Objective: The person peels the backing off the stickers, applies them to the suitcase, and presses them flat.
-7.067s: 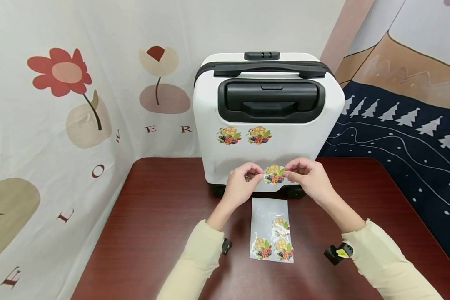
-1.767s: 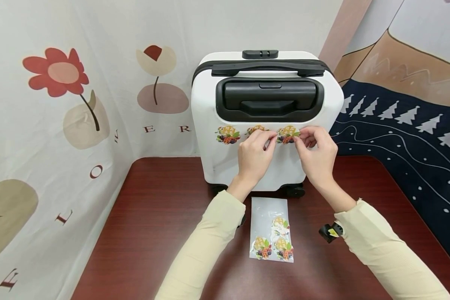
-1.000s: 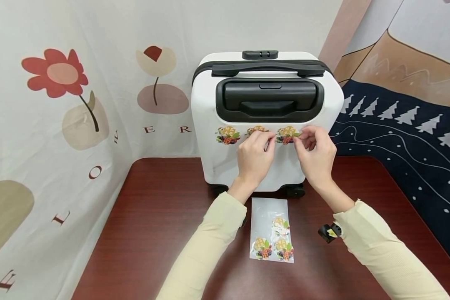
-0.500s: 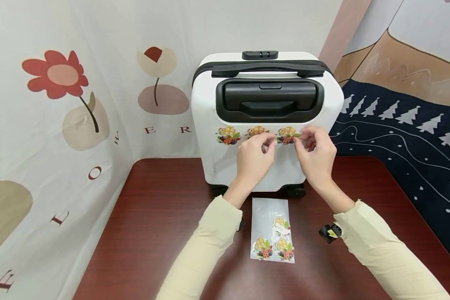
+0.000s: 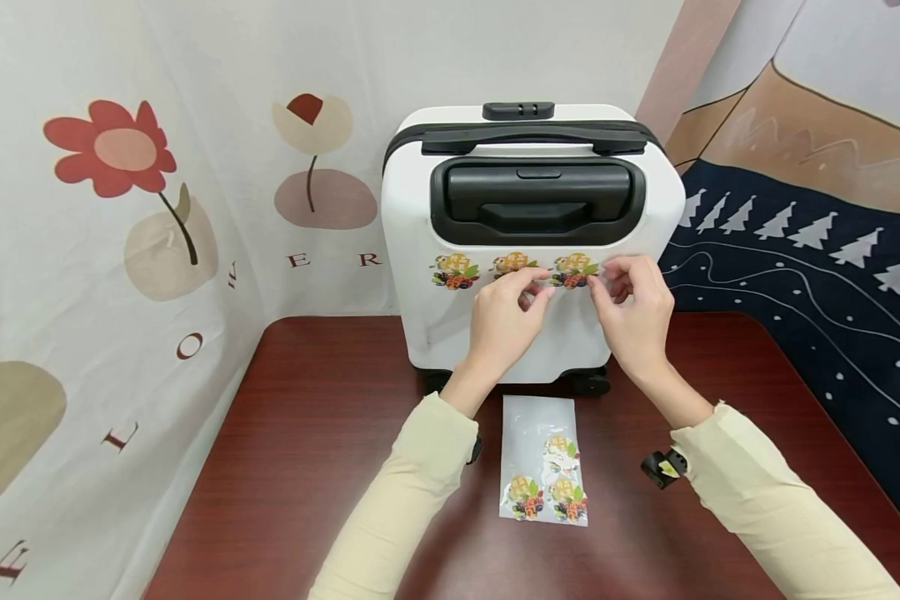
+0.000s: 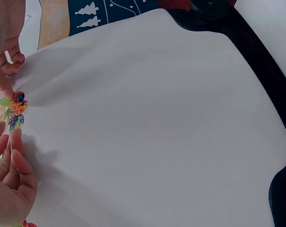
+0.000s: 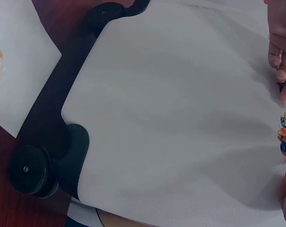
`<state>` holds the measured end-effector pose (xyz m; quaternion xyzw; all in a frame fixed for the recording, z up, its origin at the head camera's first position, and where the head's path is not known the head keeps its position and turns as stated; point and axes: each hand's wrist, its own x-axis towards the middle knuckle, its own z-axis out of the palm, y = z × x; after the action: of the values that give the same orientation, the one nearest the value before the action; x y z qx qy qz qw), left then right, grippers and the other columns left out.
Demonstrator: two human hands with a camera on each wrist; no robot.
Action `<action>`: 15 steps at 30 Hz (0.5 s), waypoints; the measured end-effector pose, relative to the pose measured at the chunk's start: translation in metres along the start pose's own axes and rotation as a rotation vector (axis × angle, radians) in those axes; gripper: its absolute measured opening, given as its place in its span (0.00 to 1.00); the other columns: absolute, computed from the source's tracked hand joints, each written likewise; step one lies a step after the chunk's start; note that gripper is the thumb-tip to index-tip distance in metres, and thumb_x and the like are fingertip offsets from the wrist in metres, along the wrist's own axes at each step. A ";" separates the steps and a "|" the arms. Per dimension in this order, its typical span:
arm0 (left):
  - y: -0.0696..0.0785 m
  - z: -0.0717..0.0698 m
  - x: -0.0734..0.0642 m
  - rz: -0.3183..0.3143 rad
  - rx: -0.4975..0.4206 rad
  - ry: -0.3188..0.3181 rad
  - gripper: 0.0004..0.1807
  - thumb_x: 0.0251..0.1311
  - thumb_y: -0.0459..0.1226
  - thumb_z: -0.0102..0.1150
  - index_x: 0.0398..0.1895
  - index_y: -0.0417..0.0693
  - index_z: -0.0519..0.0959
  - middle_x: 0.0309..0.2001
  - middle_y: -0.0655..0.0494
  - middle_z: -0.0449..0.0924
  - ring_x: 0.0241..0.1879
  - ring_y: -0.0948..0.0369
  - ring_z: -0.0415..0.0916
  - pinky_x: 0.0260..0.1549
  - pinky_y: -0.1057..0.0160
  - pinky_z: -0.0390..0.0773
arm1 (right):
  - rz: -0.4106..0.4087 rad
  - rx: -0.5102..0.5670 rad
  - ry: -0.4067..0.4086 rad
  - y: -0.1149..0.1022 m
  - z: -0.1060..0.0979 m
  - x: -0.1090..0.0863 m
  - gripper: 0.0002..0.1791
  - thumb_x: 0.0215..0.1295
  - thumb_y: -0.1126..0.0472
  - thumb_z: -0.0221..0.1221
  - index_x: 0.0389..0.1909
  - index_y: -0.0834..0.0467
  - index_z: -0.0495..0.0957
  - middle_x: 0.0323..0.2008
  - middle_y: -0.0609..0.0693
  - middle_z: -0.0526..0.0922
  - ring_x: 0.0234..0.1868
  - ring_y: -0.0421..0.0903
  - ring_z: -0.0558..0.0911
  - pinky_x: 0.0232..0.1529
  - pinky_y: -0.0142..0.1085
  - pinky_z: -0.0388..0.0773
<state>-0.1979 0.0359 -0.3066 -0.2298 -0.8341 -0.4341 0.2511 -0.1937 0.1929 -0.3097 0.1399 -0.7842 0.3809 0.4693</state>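
Observation:
A fruit-print sticker (image 5: 572, 271) lies on the front of a white suitcase (image 5: 450, 333), third in a row below the recessed black handle. My left hand (image 5: 504, 321) is at its left edge, thumb and forefinger apart, and partly covers the middle sticker (image 5: 513, 262). At the right edge is my right hand (image 5: 637, 312), its thumb tip close to the sticker and its forefinger lifted off to the side. The leftmost sticker (image 5: 454, 272) is uncovered. In the left wrist view the sticker (image 6: 17, 108) shows between the fingertips of both hands.
On the red-brown table (image 5: 307, 433), in front of the suitcase, lies a pale sticker sheet (image 5: 521, 417) with several fruit stickers on its lower part. Black wheels (image 5: 591, 383) carry the suitcase. Printed cloth (image 5: 330, 283) hangs behind and to the left.
Both hands carried the third sticker up from low on the suitcase to the row's right end. Over the last half second, the thumbs and forefingers have spread and the sticker's right tip has come free.

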 end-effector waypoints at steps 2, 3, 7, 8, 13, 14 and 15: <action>-0.001 0.000 0.000 -0.008 -0.008 -0.007 0.09 0.58 0.37 0.58 0.41 0.45 0.82 0.30 0.55 0.81 0.25 0.64 0.74 0.27 0.72 0.70 | 0.002 0.016 -0.019 0.000 -0.001 0.001 0.08 0.50 0.74 0.62 0.30 0.70 0.73 0.27 0.61 0.73 0.24 0.48 0.71 0.28 0.24 0.65; -0.001 0.000 0.000 -0.010 -0.012 -0.010 0.09 0.58 0.36 0.58 0.41 0.45 0.82 0.30 0.55 0.81 0.26 0.64 0.75 0.27 0.72 0.71 | -0.003 0.020 -0.032 0.000 -0.002 0.001 0.08 0.50 0.74 0.62 0.31 0.70 0.73 0.28 0.61 0.73 0.24 0.48 0.72 0.29 0.23 0.66; -0.002 -0.001 -0.001 -0.016 -0.031 -0.014 0.10 0.58 0.36 0.58 0.42 0.45 0.81 0.30 0.55 0.81 0.27 0.64 0.75 0.28 0.72 0.71 | 0.008 0.044 -0.072 -0.002 -0.007 0.004 0.09 0.50 0.73 0.63 0.32 0.70 0.74 0.28 0.61 0.75 0.25 0.45 0.72 0.30 0.24 0.67; -0.003 -0.001 -0.001 -0.017 -0.036 -0.016 0.10 0.58 0.36 0.58 0.43 0.45 0.81 0.31 0.55 0.81 0.27 0.64 0.75 0.29 0.72 0.71 | 0.022 0.054 -0.078 -0.003 -0.008 0.004 0.09 0.50 0.73 0.63 0.32 0.70 0.74 0.28 0.60 0.75 0.26 0.44 0.72 0.30 0.24 0.68; -0.004 -0.001 -0.001 -0.031 -0.056 -0.028 0.10 0.59 0.35 0.57 0.43 0.46 0.81 0.31 0.55 0.81 0.28 0.64 0.76 0.30 0.72 0.72 | 0.083 0.114 -0.119 -0.009 -0.013 0.009 0.09 0.53 0.70 0.62 0.35 0.70 0.75 0.27 0.59 0.78 0.26 0.35 0.70 0.30 0.25 0.68; -0.004 -0.001 -0.001 -0.034 -0.061 -0.030 0.10 0.59 0.35 0.57 0.43 0.46 0.81 0.31 0.55 0.81 0.28 0.64 0.76 0.30 0.72 0.72 | 0.085 0.127 -0.132 -0.010 -0.013 0.010 0.09 0.54 0.70 0.62 0.35 0.70 0.75 0.27 0.59 0.78 0.26 0.33 0.70 0.30 0.24 0.68; -0.003 -0.001 -0.001 -0.036 -0.067 -0.031 0.10 0.58 0.35 0.57 0.43 0.45 0.81 0.32 0.55 0.81 0.28 0.64 0.76 0.30 0.72 0.72 | 0.087 0.143 -0.149 -0.012 -0.014 0.011 0.09 0.54 0.70 0.62 0.36 0.70 0.75 0.28 0.58 0.78 0.26 0.33 0.71 0.30 0.24 0.68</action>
<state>-0.1988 0.0328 -0.3086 -0.2299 -0.8269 -0.4624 0.2227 -0.1839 0.1971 -0.2911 0.1670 -0.7932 0.4443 0.3815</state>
